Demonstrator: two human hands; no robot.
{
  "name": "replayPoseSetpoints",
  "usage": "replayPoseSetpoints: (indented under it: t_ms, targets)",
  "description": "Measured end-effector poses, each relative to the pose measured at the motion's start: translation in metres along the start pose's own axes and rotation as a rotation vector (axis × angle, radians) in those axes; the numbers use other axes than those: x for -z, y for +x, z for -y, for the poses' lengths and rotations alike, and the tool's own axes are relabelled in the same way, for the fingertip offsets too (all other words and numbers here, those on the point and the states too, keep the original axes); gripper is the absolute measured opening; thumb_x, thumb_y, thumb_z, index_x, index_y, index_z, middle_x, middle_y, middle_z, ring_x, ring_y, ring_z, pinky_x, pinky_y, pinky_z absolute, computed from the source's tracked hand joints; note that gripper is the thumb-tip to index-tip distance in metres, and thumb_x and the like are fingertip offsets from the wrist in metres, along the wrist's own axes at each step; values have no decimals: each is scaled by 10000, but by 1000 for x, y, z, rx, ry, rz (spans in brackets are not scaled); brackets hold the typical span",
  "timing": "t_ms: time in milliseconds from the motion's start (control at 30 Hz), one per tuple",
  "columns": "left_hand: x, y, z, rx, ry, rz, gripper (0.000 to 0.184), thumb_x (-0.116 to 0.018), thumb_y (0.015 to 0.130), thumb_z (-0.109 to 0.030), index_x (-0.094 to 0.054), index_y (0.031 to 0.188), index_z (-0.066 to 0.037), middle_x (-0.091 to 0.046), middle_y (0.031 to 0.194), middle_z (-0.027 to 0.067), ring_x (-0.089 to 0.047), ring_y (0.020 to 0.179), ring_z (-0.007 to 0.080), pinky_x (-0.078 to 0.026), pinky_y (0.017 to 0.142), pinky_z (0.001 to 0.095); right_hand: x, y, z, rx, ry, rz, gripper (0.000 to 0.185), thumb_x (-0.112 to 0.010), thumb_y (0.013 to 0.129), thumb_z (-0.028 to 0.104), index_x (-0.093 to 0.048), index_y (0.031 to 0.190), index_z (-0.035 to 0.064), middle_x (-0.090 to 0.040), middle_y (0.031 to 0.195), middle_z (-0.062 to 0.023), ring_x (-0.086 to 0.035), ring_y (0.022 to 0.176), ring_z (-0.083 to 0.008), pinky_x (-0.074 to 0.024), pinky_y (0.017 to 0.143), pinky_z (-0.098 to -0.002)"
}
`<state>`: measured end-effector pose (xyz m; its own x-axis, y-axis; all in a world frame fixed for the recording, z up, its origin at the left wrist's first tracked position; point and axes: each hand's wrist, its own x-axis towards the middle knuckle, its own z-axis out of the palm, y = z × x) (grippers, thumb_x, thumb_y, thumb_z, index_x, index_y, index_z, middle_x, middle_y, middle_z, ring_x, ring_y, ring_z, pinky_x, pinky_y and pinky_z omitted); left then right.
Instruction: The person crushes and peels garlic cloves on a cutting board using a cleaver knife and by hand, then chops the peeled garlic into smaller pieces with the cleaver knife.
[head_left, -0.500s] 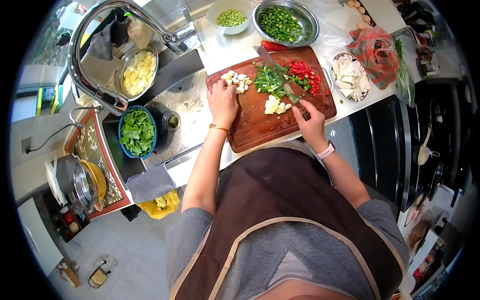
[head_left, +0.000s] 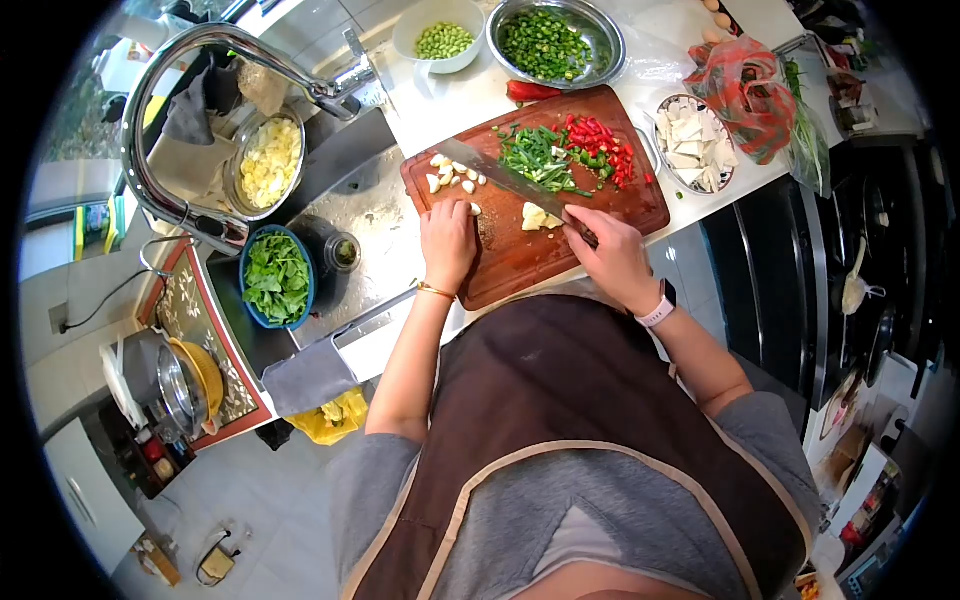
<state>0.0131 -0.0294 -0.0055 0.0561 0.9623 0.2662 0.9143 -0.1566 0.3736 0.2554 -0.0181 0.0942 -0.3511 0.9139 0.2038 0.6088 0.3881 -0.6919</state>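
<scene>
A wooden cutting board [head_left: 500,265] lies on the counter. My right hand [head_left: 612,257] is closed round the handle of a knife [head_left: 497,177], whose blade points up and left across the board. My left hand [head_left: 447,240] rests on the board's left part, fingers curled at a small white garlic clove [head_left: 475,209]. Several whole cloves [head_left: 446,176] lie just above it. Sliced garlic [head_left: 537,216] sits beneath the blade near my right hand. Beyond the knife are chopped greens [head_left: 535,155] and chopped red chillies [head_left: 600,140].
Behind the board stand a white bowl of beans [head_left: 445,65] and a steel bowl of cut green peppers [head_left: 610,55]. A plate of white slices [head_left: 697,145] is at the right. Sink, faucet [head_left: 135,130] and a blue bowl of leaves [head_left: 277,277] are at the left.
The knife has swung left, from over the greens to between the whole cloves and the sliced garlic. My left hand has come down the board, off the pile of cloves.
</scene>
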Motion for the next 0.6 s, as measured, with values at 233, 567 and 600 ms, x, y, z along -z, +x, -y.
replayPoseSetpoints:
  t_ms: [233, 567, 600]
  targets:
    - [4, -5, -12, 353, -497, 9, 140, -625, 854, -108, -628, 964, -21, -625, 839, 37, -581, 750, 168, -445, 687, 298, -11, 3, 1, -275, 302, 93, 202, -593, 885, 155, -625, 993, -13, -618, 701, -119, -607, 619, -197, -443, 565, -324]
    - [135, -11, -65, 641, -1912, 65, 191, -626, 867, -78, -583, 1036, 2, -627, 890, 93, -588, 773, 162, -471, 707, 268, -4, -20, -18, -607, 614, 174, 180, -557, 939, 180, -606, 894, 12, -503, 592, 35, -430, 460, -25, -335, 417, -200]
    - [141, -11, -68, 585, -1946, 69, 186, -622, 867, -79, -577, 1029, 0, -619, 880, 101, -586, 782, 180, -470, 719, 280, -3, -20, -19, -627, 619, 166, 181, -560, 939, 183, -607, 900, 13, -500, 590, 39, -432, 464, -26, -337, 418, -199]
